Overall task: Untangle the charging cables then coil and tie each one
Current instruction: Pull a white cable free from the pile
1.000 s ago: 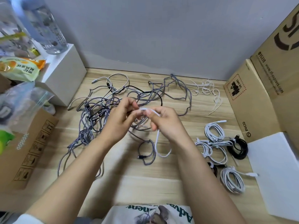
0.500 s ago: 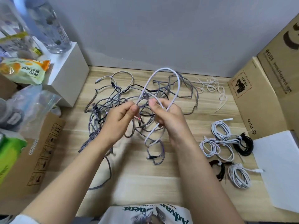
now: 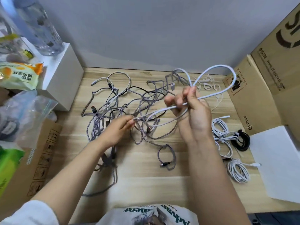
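A tangle of grey braided and black charging cables (image 3: 123, 111) lies spread over the wooden table (image 3: 146, 172). My right hand (image 3: 193, 111) is raised above it and grips a white cable (image 3: 215, 69), whose loops arc up and to the right of the fist. From that fist a strand of the same white cable runs down left to my left hand (image 3: 120, 129), which pinches it just above the tangle. At the right lie white coiled cables (image 3: 222, 133), another white coil (image 3: 237, 171) and a black coil (image 3: 241, 140).
A white box (image 3: 65, 78) with a clear bottle (image 3: 40, 28) and snack bags stands at the left, above a cardboard box (image 3: 37, 159). Cardboard boxes (image 3: 259, 98) and a white sheet (image 3: 279, 159) line the right. Thin white ties (image 3: 209, 85) lie at the back.
My right hand has risen and moved right, drawing the white cable into larger loops. My left hand has dropped lower left, so the hands are farther apart with a strand stretched between them.
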Tool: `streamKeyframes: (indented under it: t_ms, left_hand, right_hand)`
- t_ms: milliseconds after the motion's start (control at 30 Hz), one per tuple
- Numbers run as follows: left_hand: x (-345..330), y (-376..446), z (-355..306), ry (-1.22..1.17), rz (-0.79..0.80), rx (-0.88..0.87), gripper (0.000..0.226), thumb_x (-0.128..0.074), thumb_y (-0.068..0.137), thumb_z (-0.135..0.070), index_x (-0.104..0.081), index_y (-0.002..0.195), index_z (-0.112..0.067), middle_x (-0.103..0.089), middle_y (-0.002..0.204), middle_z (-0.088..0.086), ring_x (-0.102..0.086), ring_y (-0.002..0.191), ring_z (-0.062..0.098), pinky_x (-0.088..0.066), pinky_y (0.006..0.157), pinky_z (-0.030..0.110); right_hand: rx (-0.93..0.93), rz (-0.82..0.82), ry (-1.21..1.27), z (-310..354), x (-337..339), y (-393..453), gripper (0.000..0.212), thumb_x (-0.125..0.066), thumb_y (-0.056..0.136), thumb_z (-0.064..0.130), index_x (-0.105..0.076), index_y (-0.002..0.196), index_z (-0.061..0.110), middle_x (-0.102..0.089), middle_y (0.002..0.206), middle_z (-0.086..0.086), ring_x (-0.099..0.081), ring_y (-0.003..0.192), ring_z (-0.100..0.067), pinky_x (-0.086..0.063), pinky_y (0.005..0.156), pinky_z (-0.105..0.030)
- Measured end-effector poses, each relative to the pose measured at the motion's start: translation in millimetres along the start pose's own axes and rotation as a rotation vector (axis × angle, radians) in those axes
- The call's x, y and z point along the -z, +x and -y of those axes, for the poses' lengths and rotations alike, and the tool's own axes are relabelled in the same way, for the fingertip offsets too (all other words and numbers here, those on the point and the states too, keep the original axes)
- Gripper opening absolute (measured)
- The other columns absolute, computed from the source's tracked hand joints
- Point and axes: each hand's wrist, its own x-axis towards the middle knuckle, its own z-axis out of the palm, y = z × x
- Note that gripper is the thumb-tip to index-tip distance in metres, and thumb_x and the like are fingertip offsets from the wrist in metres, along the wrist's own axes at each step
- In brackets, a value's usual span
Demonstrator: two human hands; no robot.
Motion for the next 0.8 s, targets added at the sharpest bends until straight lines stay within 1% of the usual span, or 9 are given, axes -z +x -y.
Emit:
streamKeyframes:
  t_ms: [100,200,300,367,433,500,600,700,800]
  left_hand:
    - [0,9,-5,0.058,-0.122,0.040,0.021,-0.038,0.088,-0.035,-0.043,0.068,-0.029,-0.049,0.066,-0.006,-0.047,0.067,0.016,-0.032,0.062,0.031]
    - [-1,20,-30,0.223,-0.337,-0.043,0.025,-0.038,0.092,-0.035,-0.048,0.071,-0.025,-0.055,0.067,-0.003,-0.052,0.068,0.023,-0.038,0.063,0.033]
    - [-6,29,-57,0.324,-0.481,-0.124,0.038,-0.035,0.091,-0.038,-0.057,0.079,-0.010,-0.056,0.072,0.000,-0.049,0.069,0.018,-0.033,0.061,0.031]
    - [-10,34,-68,0.314,-0.536,-0.144,0.034,-0.038,0.090,-0.034,-0.059,0.083,-0.009,-0.052,0.076,-0.001,-0.043,0.071,0.012,-0.027,0.061,0.026]
    - [-14,38,-74,0.322,-0.530,-0.173,0.020,-0.041,0.090,-0.029,-0.056,0.083,-0.017,-0.045,0.077,-0.006,-0.039,0.071,0.010,-0.025,0.061,0.025]
    - [-17,43,-78,0.328,-0.499,-0.176,0.008,-0.046,0.091,-0.025,-0.048,0.083,-0.024,-0.041,0.078,-0.008,-0.036,0.072,0.007,-0.024,0.061,0.024]
    - [-20,47,-81,0.336,-0.516,-0.185,0.021,-0.044,0.092,-0.030,-0.054,0.081,-0.015,-0.046,0.076,-0.003,-0.036,0.071,0.007,-0.024,0.061,0.022]
    - [-25,51,-82,0.235,-0.517,-0.149,0.029,-0.046,0.096,-0.024,-0.057,0.080,-0.003,-0.048,0.068,-0.006,-0.038,0.065,0.006,-0.030,0.059,0.011]
    - [-29,50,-66,0.168,-0.442,-0.044,0.021,-0.047,0.097,-0.022,-0.051,0.077,-0.015,-0.043,0.063,-0.014,-0.035,0.058,0.005,-0.031,0.058,0.008]
  right_hand:
    - [-0.018,-0.032,-0.120,-4,7,4,0.030,-0.034,0.101,0.020,-0.043,0.074,0.012,-0.032,0.039,0.006,-0.038,0.033,-0.011,-0.044,0.043,-0.022]
    - [-0.029,-0.016,-0.399,-14,21,10,0.027,-0.046,0.098,0.017,-0.048,0.072,0.013,-0.032,0.039,0.009,-0.029,0.029,-0.006,-0.026,0.034,-0.016]
    - [-0.055,0.066,-0.574,-29,30,18,0.018,-0.064,0.088,0.015,-0.052,0.075,0.017,-0.053,0.058,0.006,-0.045,0.044,-0.002,-0.035,0.046,-0.013]
    - [-0.143,0.125,-0.555,-38,30,25,0.021,-0.072,0.080,0.012,-0.053,0.086,0.017,-0.066,0.084,-0.007,-0.060,0.068,-0.011,-0.047,0.065,-0.022]
    - [-0.226,0.166,-0.557,-43,31,34,0.022,-0.070,0.079,0.003,-0.055,0.091,0.015,-0.067,0.081,-0.008,-0.063,0.072,-0.017,-0.053,0.077,-0.032]
    - [-0.245,0.190,-0.618,-43,37,42,0.014,-0.067,0.082,0.004,-0.061,0.093,0.009,-0.062,0.064,-0.001,-0.059,0.061,-0.012,-0.052,0.076,-0.037]
    - [-0.246,0.220,-0.718,-34,44,49,0.020,-0.068,0.084,0.020,-0.066,0.083,0.000,-0.055,0.059,0.001,-0.047,0.053,-0.005,-0.037,0.059,-0.022]
    - [-0.220,0.176,-0.613,-13,44,51,0.020,-0.062,0.089,0.012,-0.063,0.069,0.014,-0.056,0.053,0.009,-0.044,0.043,0.003,-0.033,0.047,-0.011]
    - [-0.204,0.076,-0.383,9,41,51,0.021,-0.058,0.090,0.005,-0.057,0.070,0.010,-0.050,0.048,0.011,-0.043,0.035,0.002,-0.031,0.036,-0.008]
